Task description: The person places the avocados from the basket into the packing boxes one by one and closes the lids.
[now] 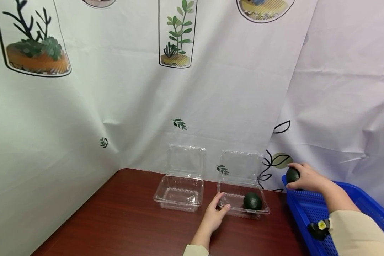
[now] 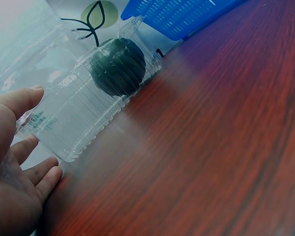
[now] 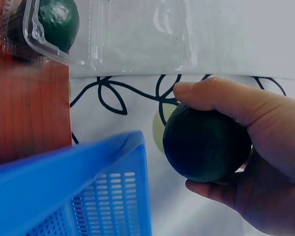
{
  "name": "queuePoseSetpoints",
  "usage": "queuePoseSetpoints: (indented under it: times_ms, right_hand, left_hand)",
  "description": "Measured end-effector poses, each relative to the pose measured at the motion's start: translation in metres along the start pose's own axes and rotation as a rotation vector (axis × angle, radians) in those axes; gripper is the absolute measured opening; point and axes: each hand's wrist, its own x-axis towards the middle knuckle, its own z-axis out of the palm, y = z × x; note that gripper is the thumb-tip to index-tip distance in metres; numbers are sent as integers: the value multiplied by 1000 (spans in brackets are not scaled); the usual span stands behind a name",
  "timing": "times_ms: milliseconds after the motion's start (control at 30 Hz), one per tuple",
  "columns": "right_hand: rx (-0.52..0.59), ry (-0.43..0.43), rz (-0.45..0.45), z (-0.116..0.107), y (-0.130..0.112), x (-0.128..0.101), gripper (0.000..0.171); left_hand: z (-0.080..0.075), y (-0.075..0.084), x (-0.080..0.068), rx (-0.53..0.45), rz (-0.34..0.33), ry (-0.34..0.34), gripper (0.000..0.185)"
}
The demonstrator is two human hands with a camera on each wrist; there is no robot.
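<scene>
Fruit [image 3: 206, 142], round, dark green, gripped in right hand [image 1: 308, 178] at perforated blue basket [image 3: 59, 182]'s far corner; second fruit [image 1: 252, 201] in clear, ridged box [image 1: 233, 201]; left hand [image 1: 212, 216], fingers spread, at box's near-left corner.

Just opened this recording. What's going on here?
A person is handling avocados at a wooden table. The right hand holds an avocado by the far left corner of a blue plastic basket. The left hand is at the near left corner of a clear clamshell container, whose lid is up and which has another avocado in its right part. A second clamshell, also open, stands to its left.
</scene>
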Motion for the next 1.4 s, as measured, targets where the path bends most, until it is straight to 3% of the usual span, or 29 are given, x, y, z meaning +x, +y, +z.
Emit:
queuePoseSetpoints:
  times_ms: [600, 867, 1133, 1400]
  right_hand:
    - [31, -3, -29, 5, -20, 8, 87]
    - [42, -16, -41, 10, -27, 12, 87]
    - [50, -21, -39, 11, -34, 14, 88]
    - [75, -21, -36, 15, -39, 17, 87]
  left_hand:
    - [1, 1, 0, 0, 5, 2, 47]
    - [-4, 31, -10, -21, 15, 5, 43]
    - [3, 1, 3, 33, 11, 9, 44]
    - [2, 0, 1, -6, 3, 16, 48]
